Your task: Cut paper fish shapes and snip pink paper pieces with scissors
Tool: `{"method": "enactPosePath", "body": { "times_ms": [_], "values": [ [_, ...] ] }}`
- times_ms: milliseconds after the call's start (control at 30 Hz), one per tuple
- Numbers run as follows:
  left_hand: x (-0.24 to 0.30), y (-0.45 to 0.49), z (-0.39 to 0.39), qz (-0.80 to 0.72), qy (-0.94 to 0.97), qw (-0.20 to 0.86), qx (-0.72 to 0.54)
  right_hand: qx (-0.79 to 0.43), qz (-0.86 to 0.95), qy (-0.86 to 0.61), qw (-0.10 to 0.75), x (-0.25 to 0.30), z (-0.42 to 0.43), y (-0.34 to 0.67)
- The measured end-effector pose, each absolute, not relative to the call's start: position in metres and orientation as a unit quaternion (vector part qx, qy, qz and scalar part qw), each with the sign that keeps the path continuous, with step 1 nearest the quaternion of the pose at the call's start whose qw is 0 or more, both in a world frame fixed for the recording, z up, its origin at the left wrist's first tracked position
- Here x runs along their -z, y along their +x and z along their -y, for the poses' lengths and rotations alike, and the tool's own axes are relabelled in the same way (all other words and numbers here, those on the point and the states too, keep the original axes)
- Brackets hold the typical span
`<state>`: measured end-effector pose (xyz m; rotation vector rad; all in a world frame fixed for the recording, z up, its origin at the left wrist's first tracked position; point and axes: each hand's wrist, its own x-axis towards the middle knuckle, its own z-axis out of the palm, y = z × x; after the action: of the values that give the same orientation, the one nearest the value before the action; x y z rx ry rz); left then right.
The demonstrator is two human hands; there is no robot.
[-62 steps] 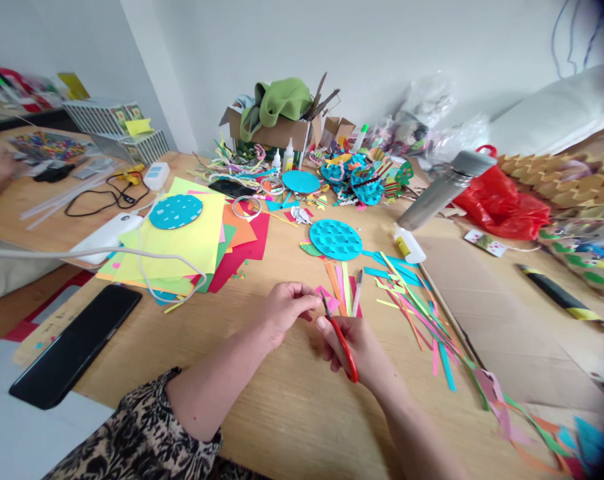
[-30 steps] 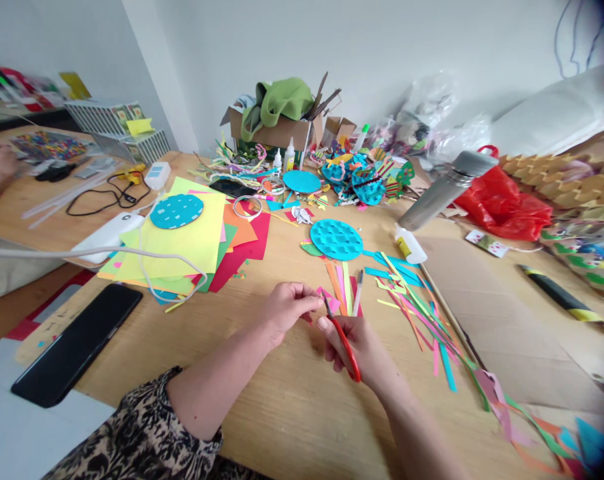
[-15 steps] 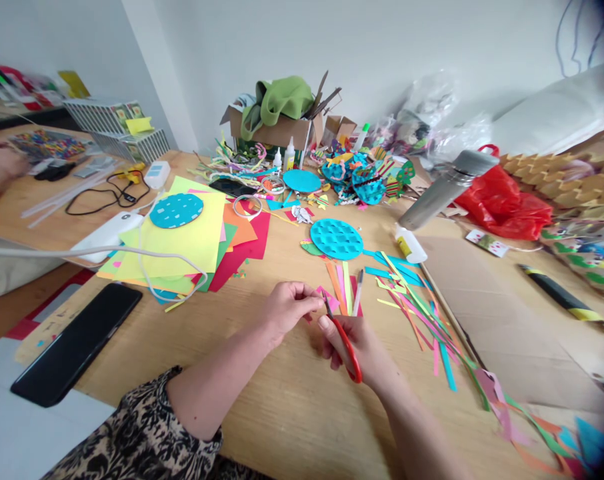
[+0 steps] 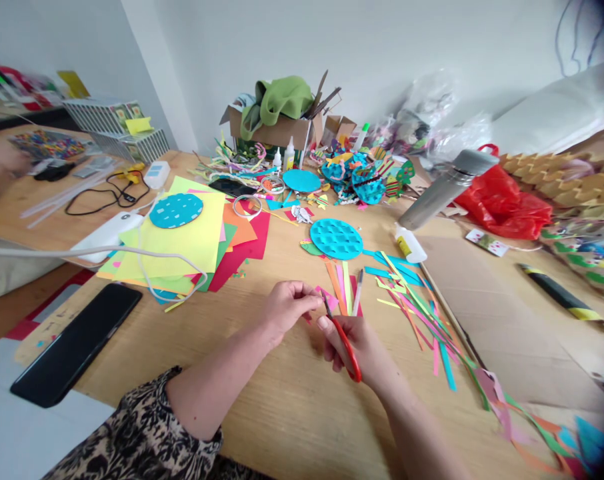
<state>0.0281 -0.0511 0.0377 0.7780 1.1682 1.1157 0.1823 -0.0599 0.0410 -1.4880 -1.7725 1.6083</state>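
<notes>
My right hand (image 4: 349, 343) is closed round red-handled scissors (image 4: 346, 347), whose blades point up and away toward my left fingertips. Thumb and forefinger of my left hand (image 4: 295, 307) are pinched together at the scissor tips, on a small piece of paper mostly hidden by the fingers; a bit of red shows below them. Just behind the blades lies a pink paper scrap (image 4: 328, 301), with a pen (image 4: 358, 293) and several coloured paper strips (image 4: 339, 283) beside it. Farther back is a blue oval (image 4: 336, 239) with a raised pattern.
Stacked coloured paper (image 4: 182, 253), a blue spotted oval (image 4: 176, 211) and a black phone (image 4: 77, 343) lie left. At right are a glue bottle (image 4: 411, 245), a steel flask (image 4: 447, 187), cardboard (image 4: 502, 320) and a utility knife (image 4: 557, 292). Another person's hand (image 4: 2, 163) is far left.
Both my hands and the scissors stay almost in place. The other person's hand at the far left has moved slightly and is blurred.
</notes>
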Motion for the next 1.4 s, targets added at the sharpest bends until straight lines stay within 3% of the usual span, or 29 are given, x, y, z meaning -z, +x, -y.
{"method": "enactPosePath", "body": {
  "times_ms": [1400],
  "values": [
    [-0.0394,0.0256,0.0502,-0.507,0.328,0.630,-0.488,-0.560,0.614,-0.535,0.155,-0.0393,0.0589,0.1838]
  ]
}}
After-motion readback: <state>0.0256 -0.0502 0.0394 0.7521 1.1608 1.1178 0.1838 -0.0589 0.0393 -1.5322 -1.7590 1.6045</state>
